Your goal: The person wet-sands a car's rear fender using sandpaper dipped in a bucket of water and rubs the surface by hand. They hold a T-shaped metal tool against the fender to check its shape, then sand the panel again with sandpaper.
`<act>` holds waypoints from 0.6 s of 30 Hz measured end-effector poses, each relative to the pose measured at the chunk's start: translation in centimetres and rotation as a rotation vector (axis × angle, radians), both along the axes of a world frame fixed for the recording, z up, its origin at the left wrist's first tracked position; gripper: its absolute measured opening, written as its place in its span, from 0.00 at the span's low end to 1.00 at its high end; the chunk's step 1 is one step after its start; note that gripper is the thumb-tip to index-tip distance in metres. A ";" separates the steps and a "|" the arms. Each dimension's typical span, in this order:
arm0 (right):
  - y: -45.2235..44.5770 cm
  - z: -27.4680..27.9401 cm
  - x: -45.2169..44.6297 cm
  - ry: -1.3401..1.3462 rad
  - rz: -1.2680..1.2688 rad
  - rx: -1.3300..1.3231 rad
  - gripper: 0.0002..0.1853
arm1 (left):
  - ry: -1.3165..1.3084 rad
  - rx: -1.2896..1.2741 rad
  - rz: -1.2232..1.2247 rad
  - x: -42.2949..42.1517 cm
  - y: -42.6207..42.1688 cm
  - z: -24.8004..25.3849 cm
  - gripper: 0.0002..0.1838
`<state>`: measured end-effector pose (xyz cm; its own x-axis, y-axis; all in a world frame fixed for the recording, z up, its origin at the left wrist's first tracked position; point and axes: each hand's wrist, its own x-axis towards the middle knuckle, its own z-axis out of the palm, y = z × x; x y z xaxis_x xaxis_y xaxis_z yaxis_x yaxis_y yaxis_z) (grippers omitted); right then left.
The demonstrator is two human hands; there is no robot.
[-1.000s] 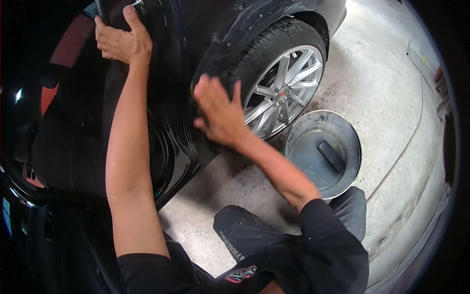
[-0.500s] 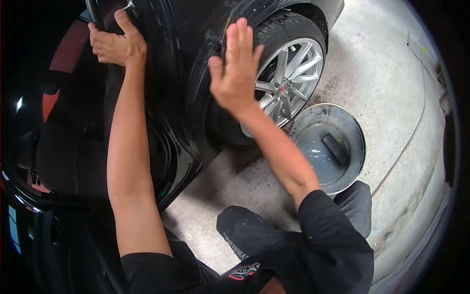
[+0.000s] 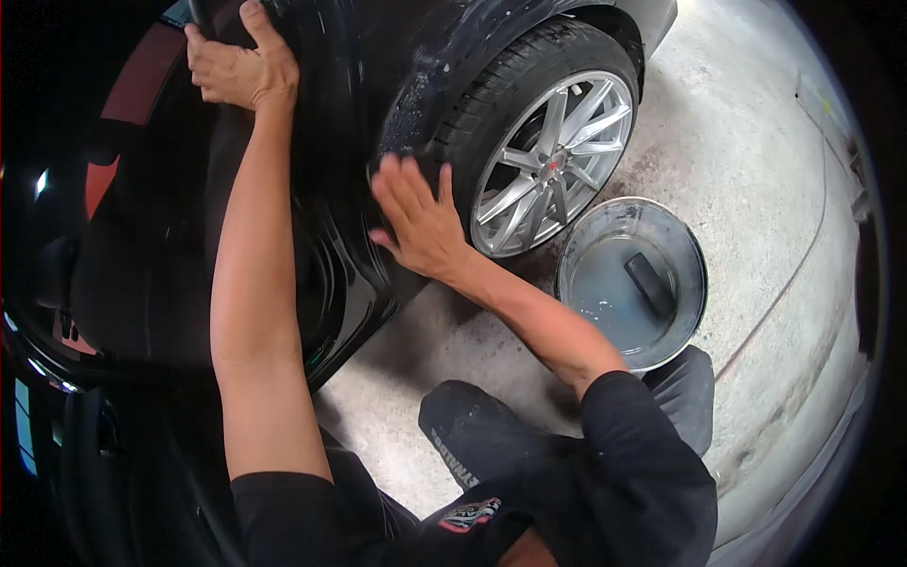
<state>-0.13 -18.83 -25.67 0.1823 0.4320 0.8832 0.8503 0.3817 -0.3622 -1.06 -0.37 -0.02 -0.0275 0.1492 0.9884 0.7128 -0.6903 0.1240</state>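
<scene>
My right hand [image 3: 420,219] is spread, its palm toward the black car panel [image 3: 397,142] beside the rear edge of the wheel arch. Its fingertips are a little blurred, and I cannot tell whether they touch the paint. Pale wet-looking specks mark the panel above them. Higher on the left, my left hand [image 3: 248,68] rests against the dark car body by the door opening, thumb raised and fingers apart. Nothing shows in either hand. Close to my right hand stands the black tire [image 3: 477,123] with its silver multi-spoke rim [image 3: 553,168].
A round bucket [image 3: 697,274] of cloudy water stands on the concrete floor [image 3: 756,142] beside the wheel, with a dark block [image 3: 650,285] in it. My knees are bent close to it. A thin line [image 3: 770,307] runs along the floor at right.
My right hand has moved down and left, from over the upper tire and arch to the panel's lower edge. My left hand stays at the car body, slightly shifted in view.
</scene>
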 end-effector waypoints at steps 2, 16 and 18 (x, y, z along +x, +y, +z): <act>-0.1 -2.0 1.9 -0.182 -0.038 0.058 0.50 | 0.001 0.016 -0.007 0.0 0.1 0.2 0.59; 0.5 6.2 6.8 0.050 -0.152 0.084 0.43 | -0.070 0.073 0.124 0.9 -0.4 -0.4 0.44; 1.3 7.2 5.6 0.168 -0.181 0.145 0.42 | -0.064 0.094 0.124 0.8 0.1 -0.2 0.44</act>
